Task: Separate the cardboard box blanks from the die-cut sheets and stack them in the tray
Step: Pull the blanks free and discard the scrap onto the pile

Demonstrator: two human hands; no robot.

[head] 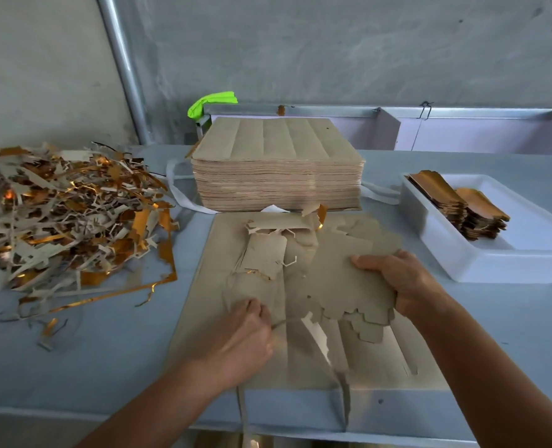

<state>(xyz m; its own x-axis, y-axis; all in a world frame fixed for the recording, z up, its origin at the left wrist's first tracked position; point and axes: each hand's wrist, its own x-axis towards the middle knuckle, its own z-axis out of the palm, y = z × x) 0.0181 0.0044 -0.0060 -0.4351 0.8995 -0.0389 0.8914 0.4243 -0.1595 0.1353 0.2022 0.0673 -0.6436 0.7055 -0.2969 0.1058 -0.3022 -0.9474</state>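
Two bare forearms enter from the lower edge, with no sleeves, gloves, watch, rings or bracelets showing. The left hand (242, 334) and right hand (397, 282) are uncovered, each slim-wristed, with short fingernails where any are visible.

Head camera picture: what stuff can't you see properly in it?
- Left hand fingertips: tucked under torn cardboard.
- Right hand palm: pressed against the blanks it grips.
- Tray right side: cut off by the picture edge.
- Blank count in the tray stacks: too small.
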